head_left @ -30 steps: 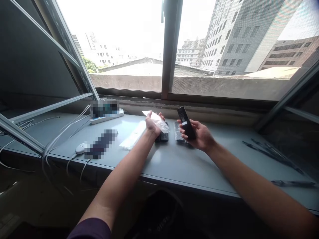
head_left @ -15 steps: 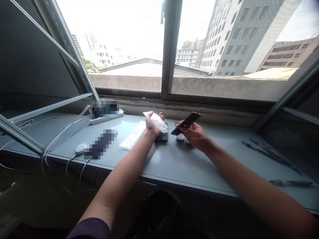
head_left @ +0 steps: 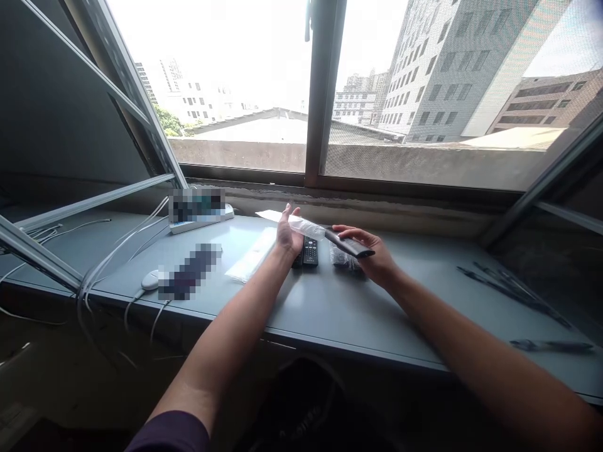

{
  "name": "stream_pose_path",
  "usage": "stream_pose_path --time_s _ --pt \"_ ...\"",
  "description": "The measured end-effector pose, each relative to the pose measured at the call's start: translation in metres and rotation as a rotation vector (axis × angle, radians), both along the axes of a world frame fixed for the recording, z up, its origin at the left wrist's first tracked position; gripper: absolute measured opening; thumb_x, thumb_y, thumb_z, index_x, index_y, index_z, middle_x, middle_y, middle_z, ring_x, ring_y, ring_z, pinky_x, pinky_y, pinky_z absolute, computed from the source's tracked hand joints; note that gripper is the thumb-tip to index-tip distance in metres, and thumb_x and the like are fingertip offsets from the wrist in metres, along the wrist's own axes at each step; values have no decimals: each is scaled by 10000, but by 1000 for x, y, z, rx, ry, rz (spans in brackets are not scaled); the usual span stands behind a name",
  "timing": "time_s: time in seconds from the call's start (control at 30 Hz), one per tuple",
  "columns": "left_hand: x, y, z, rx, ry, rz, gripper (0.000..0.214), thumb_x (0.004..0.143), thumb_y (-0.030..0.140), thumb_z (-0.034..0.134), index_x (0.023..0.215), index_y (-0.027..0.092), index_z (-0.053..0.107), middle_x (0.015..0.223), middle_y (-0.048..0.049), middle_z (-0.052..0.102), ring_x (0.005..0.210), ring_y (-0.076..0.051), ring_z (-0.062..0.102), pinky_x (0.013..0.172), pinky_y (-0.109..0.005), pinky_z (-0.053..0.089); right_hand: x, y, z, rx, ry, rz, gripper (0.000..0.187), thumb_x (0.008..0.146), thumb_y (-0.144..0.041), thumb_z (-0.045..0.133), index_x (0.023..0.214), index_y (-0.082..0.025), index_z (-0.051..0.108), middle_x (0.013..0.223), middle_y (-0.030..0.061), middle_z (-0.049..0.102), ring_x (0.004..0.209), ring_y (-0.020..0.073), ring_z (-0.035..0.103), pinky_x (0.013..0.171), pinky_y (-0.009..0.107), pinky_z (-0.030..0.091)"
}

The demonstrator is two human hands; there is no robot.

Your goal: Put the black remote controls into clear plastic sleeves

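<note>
My left hand (head_left: 289, 237) holds a translucent white plastic bag (head_left: 306, 227) above the table, with the thumb and fingers around it. In my right hand (head_left: 374, 254) is a dark remote control (head_left: 349, 243), gripped along its length. The far end of the remote meets the right end of the bag; whether it is inside the bag I cannot tell. Beneath my hands a black remote with buttons (head_left: 310, 252) lies on the table, with another dark remote partly hidden beside it. Small items in clear wrapping (head_left: 343, 257) lie below my right hand.
Flat clear plastic bags (head_left: 250, 256) lie left of my left hand. A power strip (head_left: 202, 221), white cables (head_left: 103, 267) and a round white charger (head_left: 151, 281) are farther left. Dark pens (head_left: 511, 292) lie at the right. A metal frame (head_left: 94, 202) stands at left.
The remote in my right hand has turned, its far end now at the bag's right end. The bag in my left hand has tilted flatter and shifted slightly.
</note>
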State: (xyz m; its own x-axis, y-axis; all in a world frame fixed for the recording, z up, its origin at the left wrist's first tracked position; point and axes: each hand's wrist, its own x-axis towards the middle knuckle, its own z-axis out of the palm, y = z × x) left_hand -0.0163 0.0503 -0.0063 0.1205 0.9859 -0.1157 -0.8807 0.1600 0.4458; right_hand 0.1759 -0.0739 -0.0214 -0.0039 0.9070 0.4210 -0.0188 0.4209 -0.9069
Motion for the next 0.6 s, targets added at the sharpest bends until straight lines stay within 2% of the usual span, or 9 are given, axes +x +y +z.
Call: stream_pose_path --time_s 0.13,0.2,0.37,0.5,0.6 --pt "-1 -4 1 -37 25 -35 404 974 535 796 1184 216 665 1092 -69 700 777 -170 638 719 -290 554 -2 4 -3 -114 115 -35 451 785 -458 1004 1185 -315 854 1227 40 827 1230 280 730 1133 442 543" --pt "-1 -7 4 -55 25 -50 463 973 599 767 1189 204 660 1084 -85 703 773 -178 645 693 -293 552 -2 4 -2 -176 214 -14 448 806 -468 983 1199 -307 841 1165 25 823 1143 249 753 1079 409 585" --pt "-1 -12 10 -90 2 -66 450 994 562 757 1258 210 667 1110 -84 715 807 -176 684 674 -268 567 -3 0 6 -326 338 91 358 913 -472 889 1159 -226 803 979 43 794 846 224 793 795 369 686" --pt "1 -10 9 -81 11 -78 483 1011 576 752 1297 193 684 1143 -92 736 834 -171 721 696 -257 591 -4 -2 8 -350 330 111 325 951 -456 862 1128 -199 768 952 62 802 758 231 804 747 402 711" --pt "0 -8 7 -117 3 -71 575 993 635 756 1269 133 707 1088 -130 752 791 -181 740 645 -252 585 -5 -2 7 -360 320 118 347 941 -479 876 1130 -217 751 975 72 822 747 248 809 748 443 718"
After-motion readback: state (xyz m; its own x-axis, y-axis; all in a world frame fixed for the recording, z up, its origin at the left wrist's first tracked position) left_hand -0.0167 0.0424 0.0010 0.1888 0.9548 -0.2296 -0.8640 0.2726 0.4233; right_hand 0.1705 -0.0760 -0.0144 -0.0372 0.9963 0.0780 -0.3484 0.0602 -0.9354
